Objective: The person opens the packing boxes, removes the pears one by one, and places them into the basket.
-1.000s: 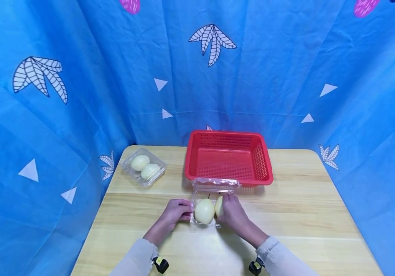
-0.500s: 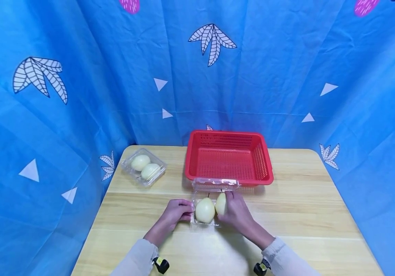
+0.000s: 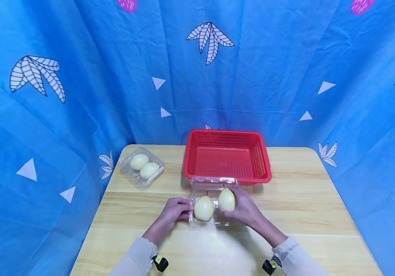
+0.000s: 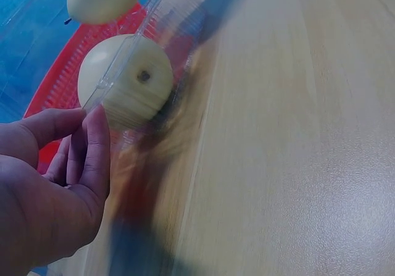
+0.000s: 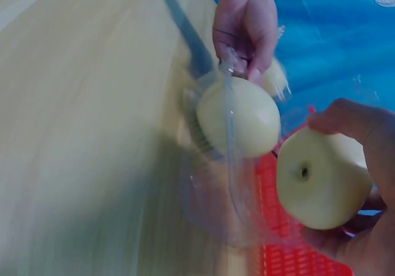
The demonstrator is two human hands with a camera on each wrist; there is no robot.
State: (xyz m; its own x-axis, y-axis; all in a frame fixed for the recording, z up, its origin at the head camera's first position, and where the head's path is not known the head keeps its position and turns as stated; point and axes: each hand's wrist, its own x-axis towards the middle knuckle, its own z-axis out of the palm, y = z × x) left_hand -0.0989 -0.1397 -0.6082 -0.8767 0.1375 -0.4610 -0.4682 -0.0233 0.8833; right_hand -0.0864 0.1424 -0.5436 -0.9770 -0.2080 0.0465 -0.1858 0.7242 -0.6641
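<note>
My left hand (image 3: 176,210) pinches the left rim of a clear plastic clamshell box (image 3: 218,221), thumb against fingertips, as the left wrist view shows. The box's lid (image 3: 214,184) is folded back toward a red basket. Inside, at the left, sits one pale yellow pear (image 3: 203,209). A second pear (image 5: 322,178) is gripped by my right hand (image 3: 246,207), thumb on one side and fingers curled round the other. In the right wrist view this pear is up out of the box, beside its rim. Its stem points away from me in the head view.
The red basket (image 3: 227,179) stands right behind the box. At the table's far left corner lies another clear box (image 3: 159,172) with two pears in it. Blue curtains (image 3: 273,76) hang behind and along both sides of the wooden table (image 3: 304,214).
The right hand has moved right and lifted its pear away from the other one, opening a gap between them. My left hand keeps its hold on the box rim.
</note>
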